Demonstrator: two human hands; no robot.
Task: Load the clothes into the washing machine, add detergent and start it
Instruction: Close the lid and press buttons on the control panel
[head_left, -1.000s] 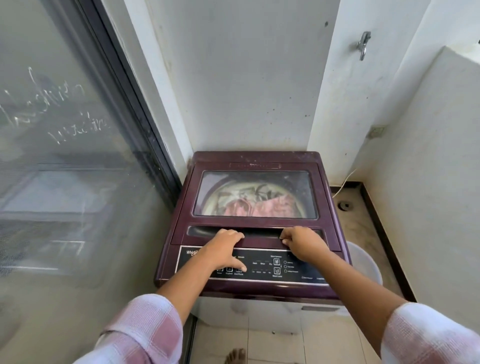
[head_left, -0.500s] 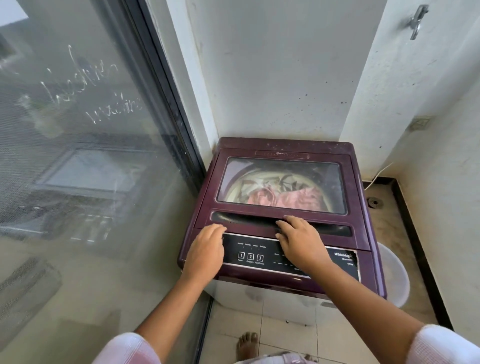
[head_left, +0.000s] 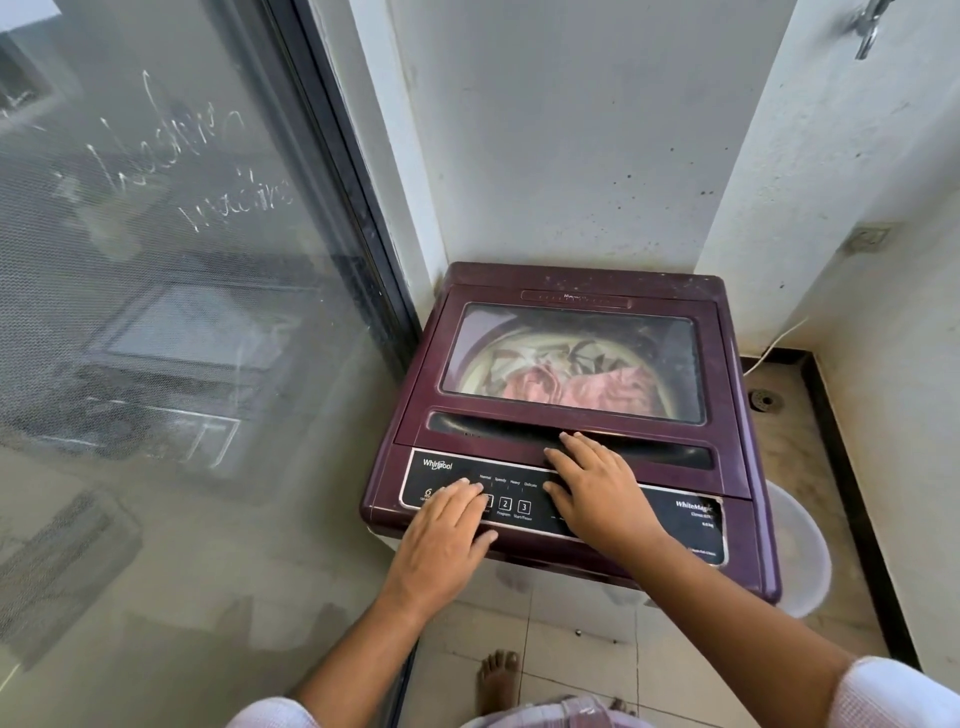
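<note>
A maroon top-loading washing machine (head_left: 727, 467) stands in the corner with its glass lid (head_left: 574, 358) closed. Pink and patterned clothes (head_left: 566, 382) show through the glass, inside the drum. My left hand (head_left: 441, 540) lies flat on the left part of the black control panel (head_left: 685, 517), with its fingertips by the numbered buttons. My right hand (head_left: 597, 493) rests flat across the panel's middle, its fingers reaching the lid's handle recess. Neither hand holds anything.
A large glass sliding door (head_left: 182, 338) with a dark frame runs along the left. White walls close in behind and to the right. A white bucket (head_left: 802, 551) stands on the floor right of the machine. My bare foot (head_left: 498, 680) is on the tiles below.
My left hand has moved right along the panel, from its left end to the numbered buttons. My right hand stays on the panel's middle. The view has shifted left.
</note>
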